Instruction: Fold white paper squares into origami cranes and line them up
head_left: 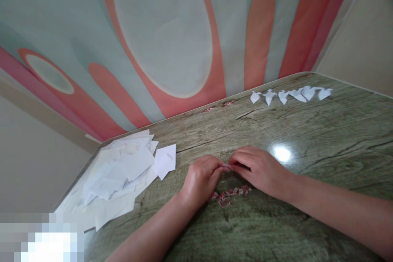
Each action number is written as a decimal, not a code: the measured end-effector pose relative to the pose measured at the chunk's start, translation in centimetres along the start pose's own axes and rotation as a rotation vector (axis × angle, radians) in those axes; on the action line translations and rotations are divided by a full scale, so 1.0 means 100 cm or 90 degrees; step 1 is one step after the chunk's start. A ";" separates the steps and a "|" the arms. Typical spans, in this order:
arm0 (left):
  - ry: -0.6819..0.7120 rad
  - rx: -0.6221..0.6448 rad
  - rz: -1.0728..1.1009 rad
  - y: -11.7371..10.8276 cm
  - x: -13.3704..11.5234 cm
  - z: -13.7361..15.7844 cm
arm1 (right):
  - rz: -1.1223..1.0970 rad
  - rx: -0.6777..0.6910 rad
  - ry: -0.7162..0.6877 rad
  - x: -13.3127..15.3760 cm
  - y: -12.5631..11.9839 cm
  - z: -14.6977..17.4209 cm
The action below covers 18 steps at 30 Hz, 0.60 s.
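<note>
Between my two hands is a small folded piece of white paper (226, 166), pinched from both sides just above the table. My left hand (204, 176) is closed on its left end, thumb and fingers pressed together. From the other side my right hand (259, 168) pinches the right end between thumb and fingers. Most of the paper is covered by my fingertips, so its shape cannot be made out. Below the hands, a red and pink flower pattern (233, 192) shows on the tabletop.
A wood-grain table (215, 233) spans the view. At left lies a loose pile of white paper sheets (123, 172), with a folded paper (166, 159) at its right edge. Several white folded-paper birds (283, 97) stand in a row at the back right. A patterned cloth (162, 28) hangs behind.
</note>
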<state>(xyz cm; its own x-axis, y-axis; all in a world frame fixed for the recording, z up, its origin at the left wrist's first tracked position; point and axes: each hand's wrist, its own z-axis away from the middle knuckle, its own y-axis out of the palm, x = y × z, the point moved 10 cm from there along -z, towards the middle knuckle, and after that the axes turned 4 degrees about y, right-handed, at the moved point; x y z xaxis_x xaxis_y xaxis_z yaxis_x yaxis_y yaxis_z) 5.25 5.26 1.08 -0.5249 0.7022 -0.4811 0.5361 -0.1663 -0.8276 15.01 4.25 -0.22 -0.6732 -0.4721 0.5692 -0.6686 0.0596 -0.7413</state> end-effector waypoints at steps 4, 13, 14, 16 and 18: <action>-0.008 0.015 -0.010 0.003 0.004 -0.001 | 0.004 0.003 0.012 -0.004 0.001 -0.001; 0.117 0.063 -0.186 0.007 -0.015 0.001 | 0.103 -0.009 -0.122 0.015 -0.005 0.002; 0.120 0.085 -0.205 0.011 -0.017 0.001 | 0.115 -0.003 -0.135 0.017 -0.003 0.003; 0.121 0.124 -0.233 0.018 -0.020 0.003 | 0.129 0.016 -0.154 0.019 0.001 0.004; 0.122 0.149 -0.254 0.024 -0.022 0.005 | 0.133 0.039 -0.158 0.018 0.007 0.005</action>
<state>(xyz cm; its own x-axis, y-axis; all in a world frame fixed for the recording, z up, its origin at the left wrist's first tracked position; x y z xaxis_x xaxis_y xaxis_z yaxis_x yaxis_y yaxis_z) 7.35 3.01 -0.01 -0.5165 0.8534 -0.0703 0.1433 0.0052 -0.9897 13.48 2.97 0.16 -0.6914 -0.6554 0.3038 -0.4982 0.1281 -0.8576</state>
